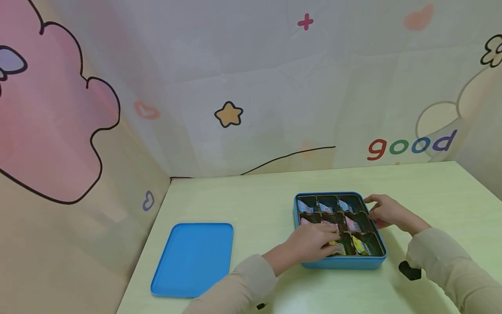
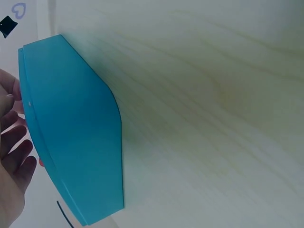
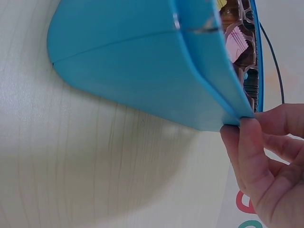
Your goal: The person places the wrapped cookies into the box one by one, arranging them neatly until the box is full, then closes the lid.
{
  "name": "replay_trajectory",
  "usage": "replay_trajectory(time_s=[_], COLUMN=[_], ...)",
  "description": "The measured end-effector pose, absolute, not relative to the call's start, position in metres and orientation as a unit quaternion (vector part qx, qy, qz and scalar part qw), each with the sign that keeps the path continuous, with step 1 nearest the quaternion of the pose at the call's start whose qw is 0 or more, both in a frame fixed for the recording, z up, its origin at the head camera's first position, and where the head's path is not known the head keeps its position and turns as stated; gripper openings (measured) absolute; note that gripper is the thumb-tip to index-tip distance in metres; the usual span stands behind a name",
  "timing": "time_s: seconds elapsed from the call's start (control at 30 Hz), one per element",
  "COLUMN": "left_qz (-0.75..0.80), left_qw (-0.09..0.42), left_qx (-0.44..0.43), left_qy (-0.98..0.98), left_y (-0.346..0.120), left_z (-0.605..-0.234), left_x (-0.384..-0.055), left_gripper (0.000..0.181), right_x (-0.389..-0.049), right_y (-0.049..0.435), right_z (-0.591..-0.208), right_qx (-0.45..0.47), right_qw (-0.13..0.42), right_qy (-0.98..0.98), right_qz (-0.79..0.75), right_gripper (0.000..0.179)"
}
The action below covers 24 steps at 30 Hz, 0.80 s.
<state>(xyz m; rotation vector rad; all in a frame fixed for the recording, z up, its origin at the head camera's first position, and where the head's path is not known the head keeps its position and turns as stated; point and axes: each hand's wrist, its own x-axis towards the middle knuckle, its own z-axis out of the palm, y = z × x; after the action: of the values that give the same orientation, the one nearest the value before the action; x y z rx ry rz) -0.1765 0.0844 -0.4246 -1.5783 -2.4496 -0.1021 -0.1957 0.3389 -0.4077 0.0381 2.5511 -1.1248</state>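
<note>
A blue tin box (image 1: 343, 262) stands on the table, its black insert (image 1: 364, 203) divided into compartments. Wrapped candies lie inside: blue ones (image 1: 306, 206) in the back row, pink ones (image 1: 352, 224) in the middle, yellow ones (image 1: 361, 245) in front. My left hand (image 1: 310, 242) reaches over the front left of the box, fingertips right at a yellow candy, covering the front left compartment. Loosely bent fingers show beside the rim in the left wrist view. With my right hand (image 3: 270, 161) I pinch the rim at the box's right side, fingertips on the outer wall.
A blue lid (image 1: 194, 259) lies flat on the pale table (image 1: 259, 196), left of the box. Behind the table hangs a printed cloth backdrop (image 1: 274, 109), which also rises along the left and right sides.
</note>
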Motion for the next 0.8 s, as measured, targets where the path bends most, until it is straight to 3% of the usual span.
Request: replay_trajectory(time_s=[0.6,0.8], left_qz=[-0.082,-0.098], left_qw=[0.089,0.104], left_qx=[-0.485,-0.477], left_qy=[-0.866,-0.867], left_y=[0.049,0.039], left_z=[-0.431,-0.431], left_x=[-0.18,-0.182], left_gripper=[0.032,0.034], right_x=[-0.192,-0.19], right_y=[0.338,0.335], right_z=[-0.407,-0.407], right_qx=[0.021,0.018], right_qw=[0.177,0.167], right_qy=[0.905,0.912], right_qz=[-0.386,-0.374], right_gripper=[0.056,0.056])
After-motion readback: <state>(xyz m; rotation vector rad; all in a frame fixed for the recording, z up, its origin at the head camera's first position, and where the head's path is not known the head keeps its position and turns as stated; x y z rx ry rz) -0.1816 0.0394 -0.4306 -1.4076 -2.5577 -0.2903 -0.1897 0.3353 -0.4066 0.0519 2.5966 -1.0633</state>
